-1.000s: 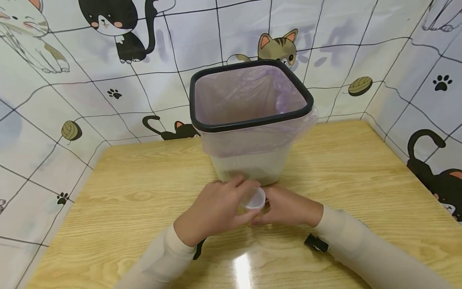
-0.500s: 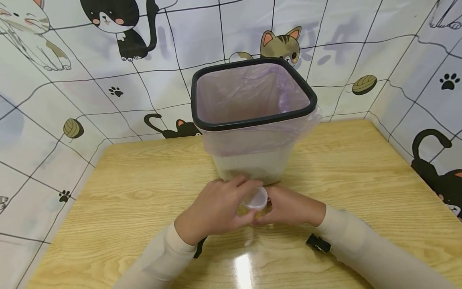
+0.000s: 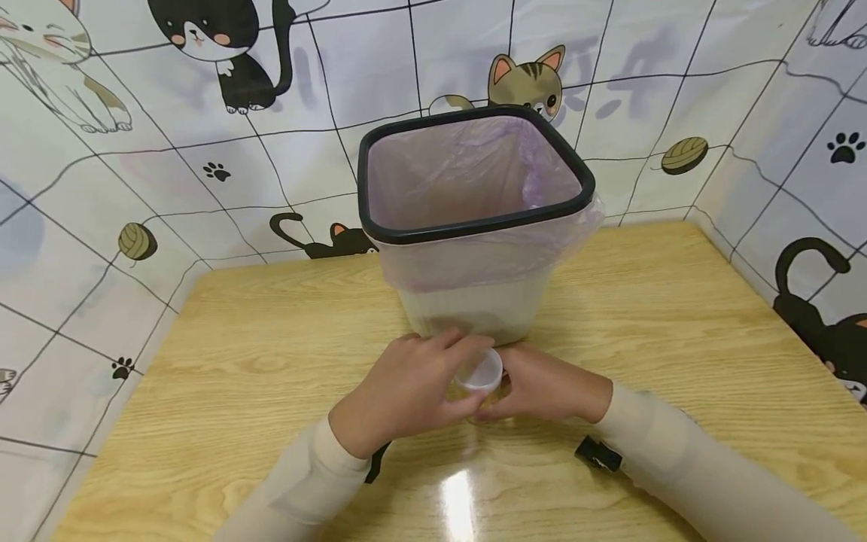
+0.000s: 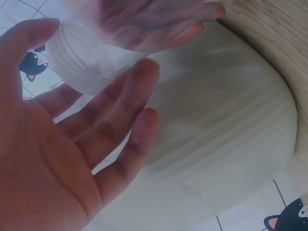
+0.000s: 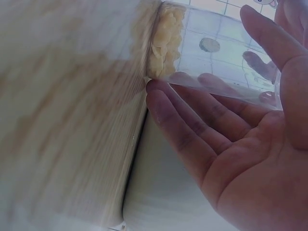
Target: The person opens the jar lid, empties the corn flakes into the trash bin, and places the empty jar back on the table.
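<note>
A clear, wide jar (image 5: 211,62) stands upright on the table close in front of the bin, with pale yellow pieces (image 5: 166,41) lying at its bottom. Its translucent whitish lid (image 3: 482,372) faces up. My left hand (image 3: 415,388) grips the lid between thumb and fingers, as the left wrist view shows around the lid's ridged side (image 4: 79,57). The right hand (image 3: 545,385) holds the jar's body from the other side, thumb on one side and fingers on the other. In the head view, the hands hide most of the jar's body.
A pale bin (image 3: 474,305) with a black rim (image 3: 474,230) and a purple bag lining stands just behind the hands. The wooden table (image 3: 271,354) meets cat-patterned walls at the back and sides. A black clip (image 3: 598,454) hangs beside the right sleeve.
The head view has shifted very slightly. Both hands stay at the jar in nearly the same pose, with no clear movement of the lid.
</note>
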Demonstrator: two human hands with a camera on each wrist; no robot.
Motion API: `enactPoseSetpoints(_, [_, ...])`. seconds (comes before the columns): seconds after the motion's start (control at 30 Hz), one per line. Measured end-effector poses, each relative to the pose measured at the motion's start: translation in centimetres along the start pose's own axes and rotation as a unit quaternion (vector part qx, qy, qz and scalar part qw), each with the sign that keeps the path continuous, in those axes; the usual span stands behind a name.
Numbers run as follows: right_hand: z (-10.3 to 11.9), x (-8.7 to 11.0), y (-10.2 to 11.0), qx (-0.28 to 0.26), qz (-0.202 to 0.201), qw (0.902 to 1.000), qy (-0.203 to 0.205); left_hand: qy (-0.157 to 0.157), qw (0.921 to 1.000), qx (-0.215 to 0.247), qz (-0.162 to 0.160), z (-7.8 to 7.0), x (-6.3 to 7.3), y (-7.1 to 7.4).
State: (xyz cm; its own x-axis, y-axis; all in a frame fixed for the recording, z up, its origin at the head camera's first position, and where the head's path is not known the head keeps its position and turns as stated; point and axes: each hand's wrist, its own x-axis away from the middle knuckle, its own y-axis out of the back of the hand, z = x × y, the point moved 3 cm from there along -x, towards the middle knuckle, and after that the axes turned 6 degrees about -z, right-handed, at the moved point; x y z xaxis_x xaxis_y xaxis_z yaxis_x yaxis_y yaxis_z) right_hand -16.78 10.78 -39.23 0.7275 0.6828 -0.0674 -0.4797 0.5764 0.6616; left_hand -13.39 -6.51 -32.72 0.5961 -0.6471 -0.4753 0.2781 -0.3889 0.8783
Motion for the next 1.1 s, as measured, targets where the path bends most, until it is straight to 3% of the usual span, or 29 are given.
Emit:
enactPoseSetpoints(0.87, [0.0,-0.01,0.19,0.002,0.012,0.9999,-0.01,0.001,1.0,-0.001,-0.003,0.05,-0.04,-0.24])
enactPoseSetpoints(1.1, [0.06,0.02,0.16,-0.01,0.013,0.9998,-0.008,-0.015,0.9995,-0.01,-0.025,-0.33,-0.17,-0.59])
